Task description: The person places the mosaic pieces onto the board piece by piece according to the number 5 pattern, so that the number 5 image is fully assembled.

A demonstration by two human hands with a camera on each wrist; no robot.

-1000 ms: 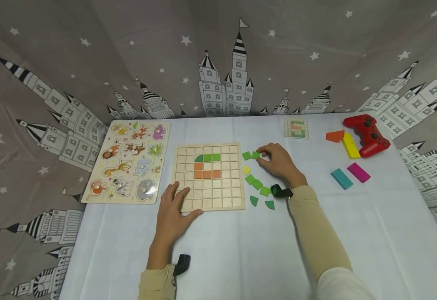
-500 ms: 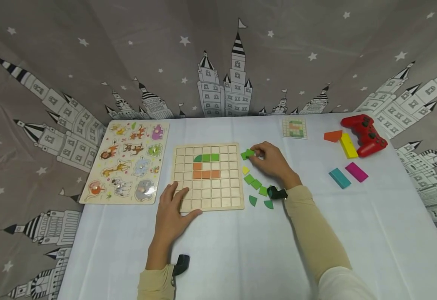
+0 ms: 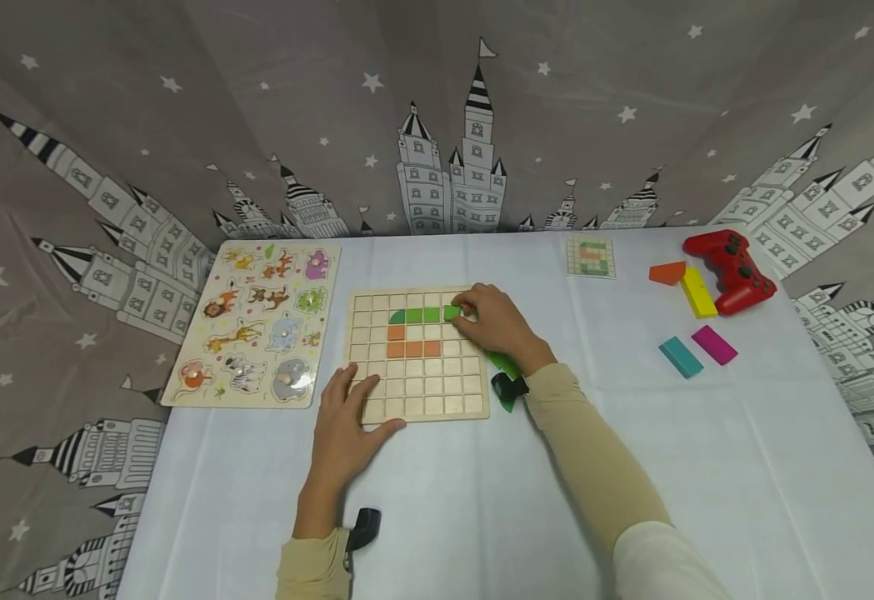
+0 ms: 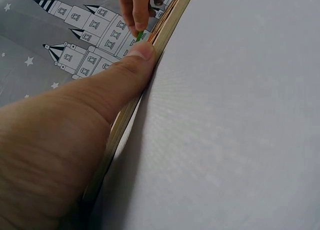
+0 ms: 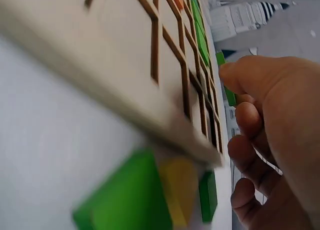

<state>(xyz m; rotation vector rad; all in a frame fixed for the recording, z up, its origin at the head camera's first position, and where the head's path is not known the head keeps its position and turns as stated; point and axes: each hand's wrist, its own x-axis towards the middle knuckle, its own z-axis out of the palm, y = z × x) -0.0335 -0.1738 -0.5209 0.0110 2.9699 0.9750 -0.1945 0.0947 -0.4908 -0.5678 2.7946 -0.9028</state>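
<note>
A wooden grid board (image 3: 422, 387) lies mid-table. In its upper rows sit a dark green quarter-circle tile (image 3: 397, 317), two green square tiles (image 3: 424, 315) and several orange square tiles (image 3: 414, 349). My right hand (image 3: 498, 321) pinches another green square tile (image 3: 451, 313) between thumb and fingertips, close over the top row, right of the green ones. My left hand (image 3: 342, 437) rests spread on the board's lower left corner, its thumb (image 4: 142, 50) along the front edge. Loose green (image 5: 130, 200) and yellow (image 5: 179, 190) tiles lie right of the board, mostly hidden by my right wrist in the head view.
At left lies an animal knob puzzle (image 3: 272, 317). A small pattern card (image 3: 591, 256) is at the back right. Farther right are a red game controller (image 3: 731, 271) and orange (image 3: 666, 273), yellow (image 3: 699, 293), teal (image 3: 681, 357) and magenta (image 3: 714, 345) blocks.
My right hand has carried a green square tile left from the loose tiles to over the board's top right area. My left hand has stayed at the corner.
</note>
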